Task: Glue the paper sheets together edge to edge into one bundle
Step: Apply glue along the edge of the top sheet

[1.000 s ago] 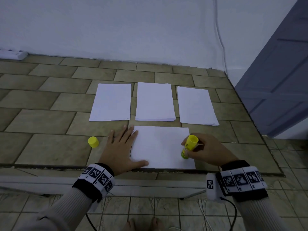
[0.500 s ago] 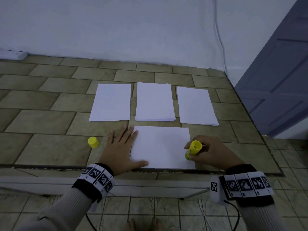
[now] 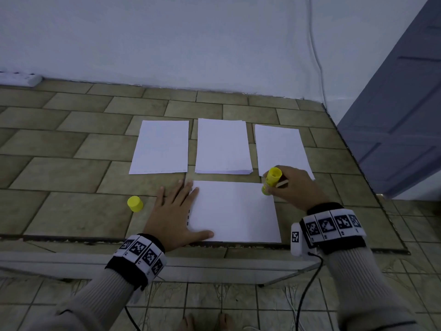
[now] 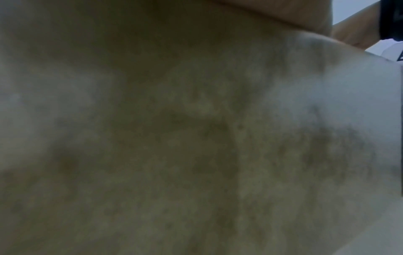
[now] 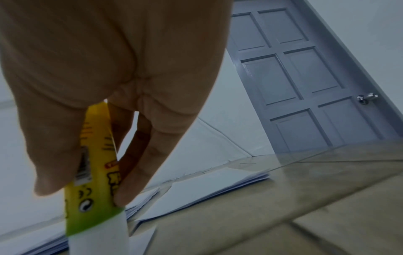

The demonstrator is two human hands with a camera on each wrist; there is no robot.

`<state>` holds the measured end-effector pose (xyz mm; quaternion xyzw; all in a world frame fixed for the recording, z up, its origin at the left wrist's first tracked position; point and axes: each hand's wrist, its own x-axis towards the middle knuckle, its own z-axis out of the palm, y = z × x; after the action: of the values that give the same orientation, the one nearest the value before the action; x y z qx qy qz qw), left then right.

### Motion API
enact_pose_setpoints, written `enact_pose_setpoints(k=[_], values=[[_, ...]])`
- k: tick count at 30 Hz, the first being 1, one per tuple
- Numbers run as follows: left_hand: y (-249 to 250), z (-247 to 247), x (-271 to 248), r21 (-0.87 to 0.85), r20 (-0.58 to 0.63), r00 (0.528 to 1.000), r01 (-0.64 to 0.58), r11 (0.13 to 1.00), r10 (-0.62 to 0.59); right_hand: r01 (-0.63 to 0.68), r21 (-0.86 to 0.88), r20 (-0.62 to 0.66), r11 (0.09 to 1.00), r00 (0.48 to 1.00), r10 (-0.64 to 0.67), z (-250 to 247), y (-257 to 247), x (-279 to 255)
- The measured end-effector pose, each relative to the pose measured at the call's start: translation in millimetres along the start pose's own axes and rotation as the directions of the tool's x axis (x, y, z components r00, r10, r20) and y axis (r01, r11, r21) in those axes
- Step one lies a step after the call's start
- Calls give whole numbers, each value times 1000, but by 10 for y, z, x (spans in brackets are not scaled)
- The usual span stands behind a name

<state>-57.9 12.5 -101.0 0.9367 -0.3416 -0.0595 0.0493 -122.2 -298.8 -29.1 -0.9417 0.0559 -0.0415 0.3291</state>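
Note:
A white sheet (image 3: pixel 235 211) lies crosswise at the near edge of the tiled table. My left hand (image 3: pixel 175 211) rests flat on its left edge, fingers spread and straight. My right hand (image 3: pixel 290 187) grips a yellow glue stick (image 3: pixel 271 179), whose tip touches the sheet's far right corner. In the right wrist view the fingers curl round the glue stick (image 5: pixel 93 172), its white tip pointing down at the paper. Three paper piles sit behind: left (image 3: pixel 160 147), middle (image 3: pixel 223 146), right (image 3: pixel 281 149). The left wrist view is blurred.
The yellow glue cap (image 3: pixel 135 203) stands on the table left of my left hand. A white power strip (image 3: pixel 19 78) lies at the far left by the wall. A grey door (image 5: pixel 305 77) stands to the right. The table's right edge (image 3: pixel 358 163) runs beside my right hand.
My right hand has slid the glue stick along the sheet's right edge, from the near corner to the far corner. The left hand has stayed put.

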Motion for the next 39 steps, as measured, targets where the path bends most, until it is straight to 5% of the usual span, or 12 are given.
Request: enact_pose_setpoints(k=[12, 17, 23, 29, 33, 39], values=[[-2, 2, 7, -4, -1, 1000, 3, 1000, -3, -89, -11, -123, 996, 989, 87, -13, -67, 124], [0, 13, 17, 0, -3, 1000, 12, 1000, -12, -238, -274, -159, 932, 967, 200, -149, -8, -31], [-4, 22, 13, 1, -2, 1000, 8, 1000, -8, -249, -568, 60, 785, 938, 341, -129, 67, -146], [-13, 36, 13, 20, -8, 1000, -13, 1000, 13, -398, -290, -108, 870, 917, 384, -266, 131, -222], [-16, 41, 2, 32, -15, 1000, -23, 999, 24, -474, -70, -267, 878, 857, 441, -342, 246, -213], [-20, 40, 6, 33, -1, 1000, -15, 999, 15, -545, 22, -277, 838, 803, 528, -361, 361, -154]])
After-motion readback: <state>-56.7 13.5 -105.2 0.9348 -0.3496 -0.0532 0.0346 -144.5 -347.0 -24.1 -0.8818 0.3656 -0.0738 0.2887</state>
